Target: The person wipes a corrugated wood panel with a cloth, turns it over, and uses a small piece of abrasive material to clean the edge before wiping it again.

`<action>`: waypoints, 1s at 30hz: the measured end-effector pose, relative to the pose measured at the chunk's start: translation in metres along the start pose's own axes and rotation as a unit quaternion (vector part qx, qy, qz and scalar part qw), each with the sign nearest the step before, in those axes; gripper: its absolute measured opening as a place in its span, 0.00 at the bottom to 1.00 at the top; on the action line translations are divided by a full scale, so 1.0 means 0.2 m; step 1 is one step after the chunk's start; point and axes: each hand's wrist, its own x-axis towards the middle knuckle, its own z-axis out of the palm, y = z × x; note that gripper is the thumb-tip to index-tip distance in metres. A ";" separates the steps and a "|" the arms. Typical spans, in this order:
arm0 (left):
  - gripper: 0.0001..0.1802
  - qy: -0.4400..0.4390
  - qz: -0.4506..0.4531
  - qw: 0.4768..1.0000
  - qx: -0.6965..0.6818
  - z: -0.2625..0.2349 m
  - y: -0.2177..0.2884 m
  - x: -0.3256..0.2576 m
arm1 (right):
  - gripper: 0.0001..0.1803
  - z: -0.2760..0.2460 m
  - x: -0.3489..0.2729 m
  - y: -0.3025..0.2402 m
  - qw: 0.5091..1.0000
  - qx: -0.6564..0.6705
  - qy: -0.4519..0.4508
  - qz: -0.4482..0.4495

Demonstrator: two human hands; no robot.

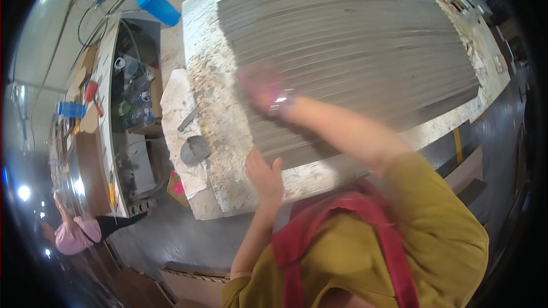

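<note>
A big grey slab (354, 40) with fine ridges lies on a white, mortar-crusted worktable (220, 154). My right hand (260, 86) is a pinkish blur over the slab's near left corner, with a shiny band at the wrist. Whether it holds anything is impossible to tell through the blur. My left hand (265, 174) rests flat on the table's crusted front edge, fingers apart, holding nothing. My mustard sleeves and red apron straps fill the lower right.
A round-bladed trowel (195, 149) and a narrower tool (188, 120) lie on a white sheet left of the table. A blue container (158, 5) stands at the far left corner. A cluttered shelf (131, 97) is further left, and another person (77, 234) bends at lower left.
</note>
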 end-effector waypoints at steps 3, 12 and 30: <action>0.37 -0.005 0.005 1.000 0.010 0.02 -0.02 -0.01 | 0.13 0.00 0.05 0.02 0.996 -0.040 0.002 -0.075; 0.38 -0.013 -0.115 0.991 -0.071 0.03 -0.03 -0.03 | 0.12 -0.39 -0.25 0.40 0.994 -0.008 -0.048 0.095; 0.34 -0.050 0.002 0.999 -0.011 0.00 -0.01 0.01 | 0.17 -0.16 -0.42 0.27 0.949 0.271 0.023 0.159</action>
